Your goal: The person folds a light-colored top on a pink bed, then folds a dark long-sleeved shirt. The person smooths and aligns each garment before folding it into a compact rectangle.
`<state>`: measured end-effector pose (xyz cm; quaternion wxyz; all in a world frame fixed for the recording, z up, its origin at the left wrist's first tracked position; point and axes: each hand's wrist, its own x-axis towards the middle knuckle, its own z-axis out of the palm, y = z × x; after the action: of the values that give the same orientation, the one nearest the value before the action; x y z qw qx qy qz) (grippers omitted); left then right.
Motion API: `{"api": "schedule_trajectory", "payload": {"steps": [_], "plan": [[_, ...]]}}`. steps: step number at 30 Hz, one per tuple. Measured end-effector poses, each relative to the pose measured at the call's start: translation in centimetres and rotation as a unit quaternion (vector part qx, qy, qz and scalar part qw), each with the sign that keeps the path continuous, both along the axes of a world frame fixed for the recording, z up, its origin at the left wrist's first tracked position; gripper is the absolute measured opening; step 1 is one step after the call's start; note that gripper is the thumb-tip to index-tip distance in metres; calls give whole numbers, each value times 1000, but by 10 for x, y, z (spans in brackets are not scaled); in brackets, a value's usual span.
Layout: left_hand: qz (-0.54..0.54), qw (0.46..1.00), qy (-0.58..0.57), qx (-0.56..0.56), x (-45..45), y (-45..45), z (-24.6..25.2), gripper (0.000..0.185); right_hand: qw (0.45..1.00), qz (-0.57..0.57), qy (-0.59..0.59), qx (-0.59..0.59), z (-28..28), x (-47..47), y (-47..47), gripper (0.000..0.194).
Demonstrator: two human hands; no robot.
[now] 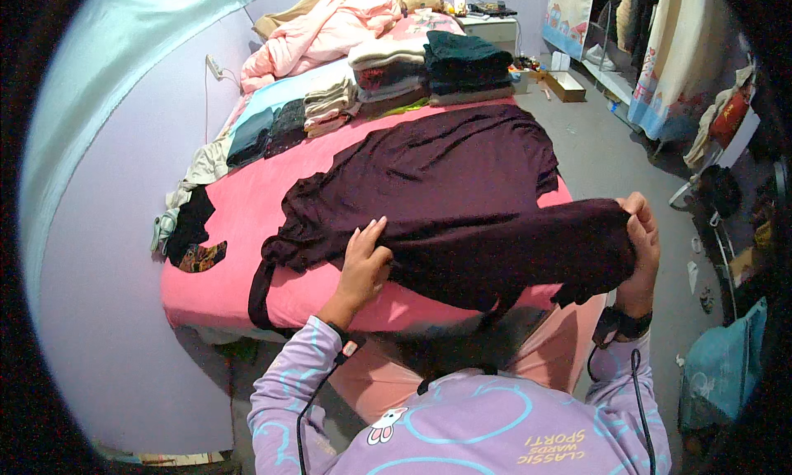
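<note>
A dark purple garment (445,159) of thin cloth lies spread over the pink bed sheet (247,227), its front part doubled over in a long band. My right hand (643,231) grips the right end of that band, raised beyond the bed's right edge. On the cloth near the front rests my left hand (367,258), with two fingers stretched out along the fold and the others bent. A narrow dark strip (262,295) of the garment hangs towards the bed's front edge at left. Creases bunch up along the garment's left side.
Stacks of folded clothes (467,67) line the bed's far part, before a crumpled pink quilt (322,33). Black clothing (190,224) lies at the left edge. A curtained clothes rack (668,60) and an open box (565,86) stand on the floor to the right.
</note>
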<state>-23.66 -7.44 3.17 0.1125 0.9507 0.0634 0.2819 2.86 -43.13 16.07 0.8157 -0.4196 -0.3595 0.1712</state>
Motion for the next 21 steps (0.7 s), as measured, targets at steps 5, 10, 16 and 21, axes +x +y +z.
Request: {"api": "schedule_trajectory", "payload": {"steps": [5, 10, 16, 21], "plan": [[7, 998, -62, -16, 14, 11, 11, 30, 994, 92, -32, 51, 7, -10, -15, 18], [24, 982, 117, -146, 20, 10, 36, 37, 996, 56, -55, 30, 7, -4, -19, 14], [8, 984, 173, 28, 12, 25, 86, 48, 998, -42, 25, -49, -11, 33, -23, 7], [160, 986, 39, 11, 40, 58, 160, 28, 950, 17, -163, -266, -39, 34, -11, 19]]}}
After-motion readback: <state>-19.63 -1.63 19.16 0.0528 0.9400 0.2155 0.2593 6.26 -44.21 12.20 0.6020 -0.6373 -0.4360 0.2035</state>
